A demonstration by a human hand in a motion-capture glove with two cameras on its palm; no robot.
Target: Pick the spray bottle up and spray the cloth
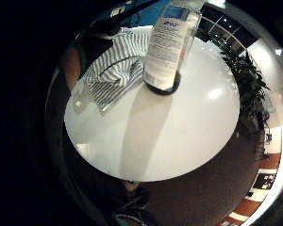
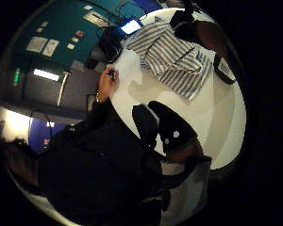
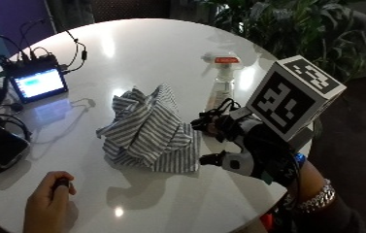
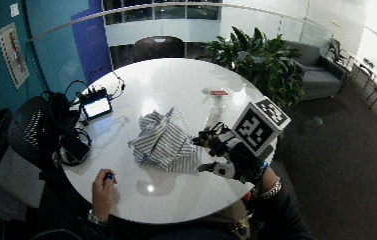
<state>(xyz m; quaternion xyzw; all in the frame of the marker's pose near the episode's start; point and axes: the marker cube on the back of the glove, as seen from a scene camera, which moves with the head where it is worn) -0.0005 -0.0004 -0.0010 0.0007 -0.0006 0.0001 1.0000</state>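
My gloved right hand (image 3: 247, 141) hangs above the near right part of the round white table (image 3: 150, 53), between the heap of cloth and the bottle. I cannot tell from any view whether its fingers are spread or curled; the rig on the back of the hand covers them, and they do not seem to hold anything.

The clear plastic spray bottle with a white trigger head and an orange-red band (image 3: 224, 77) stands upright on the table just beyond my hand, close to it but apart from it. In the little-finger-side palm view the bottle (image 1: 170, 44) fills the space near my palm, its printed white label facing the camera and its base resting on the tabletop.

The blue-and-white striped cloth (image 3: 149, 130) lies crumpled in a peaked heap near the middle of the table, just beside my gloved hand on its left. The thumb-side palm view shows the same cloth (image 2: 172, 56) spread on the white surface.

My bare left hand (image 3: 50, 201) rests at the near edge of the table, curled around a small dark object I cannot make out.

A small device with a lit blue screen (image 3: 37, 83) and black cables sits at the table's left side.
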